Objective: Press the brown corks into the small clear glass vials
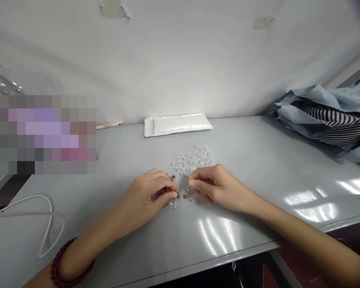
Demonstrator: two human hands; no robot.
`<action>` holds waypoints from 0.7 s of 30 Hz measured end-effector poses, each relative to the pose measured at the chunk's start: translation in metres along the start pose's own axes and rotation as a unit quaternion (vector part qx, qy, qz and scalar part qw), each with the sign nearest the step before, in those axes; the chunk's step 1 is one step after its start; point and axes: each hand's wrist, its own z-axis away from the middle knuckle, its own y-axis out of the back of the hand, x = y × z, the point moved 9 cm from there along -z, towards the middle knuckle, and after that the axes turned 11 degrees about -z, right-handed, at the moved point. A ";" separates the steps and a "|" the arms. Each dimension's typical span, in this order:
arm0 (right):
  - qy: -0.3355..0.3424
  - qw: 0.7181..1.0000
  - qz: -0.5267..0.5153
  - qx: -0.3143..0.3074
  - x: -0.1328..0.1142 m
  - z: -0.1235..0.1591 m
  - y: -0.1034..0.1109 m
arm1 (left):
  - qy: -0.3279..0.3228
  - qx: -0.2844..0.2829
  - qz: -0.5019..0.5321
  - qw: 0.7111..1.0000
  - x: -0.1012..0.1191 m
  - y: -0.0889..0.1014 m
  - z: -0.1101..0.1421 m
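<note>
Pieces: small brown pieces [171, 176] scattered on the tabletop and gathered at the fingers, beside a heap of clear plastic pieces [193, 159]
Left hand [147, 196]: fingers bunched around brown pieces, wooden bead bracelet [69, 264] on the wrist
Right hand [211, 188]: fingertips curled at a brown piece, grip unclear; hands apart, just beside each other
Around: grey table [252, 160], white padded envelope [178, 125], pen [108, 126], white cable [46, 224], folded blue jacket [321, 120], pixelated blur at left
</note>
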 end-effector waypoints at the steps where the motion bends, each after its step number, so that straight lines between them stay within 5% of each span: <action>1: -0.001 0.999 0.047 0.013 0.000 -0.001 0.003 | -0.015 -0.018 -0.013 1.000 0.001 -0.002 0.001; 6: 0.017 0.980 0.199 0.006 0.004 -0.004 0.001 | -0.056 -0.091 -0.075 0.991 0.009 -0.016 0.007; 12: 0.028 0.968 0.249 -0.004 0.003 0.000 -0.006 | -0.066 -0.127 -0.102 0.984 0.018 -0.026 0.008; 18: -0.004 0.967 0.242 -0.079 0.006 0.007 -0.014 | -0.096 -0.129 -0.077 0.984 0.025 -0.026 0.012; 21: 0.002 0.970 0.227 -0.092 0.001 0.008 -0.007 | -0.092 -0.074 -0.064 0.991 0.023 -0.017 0.009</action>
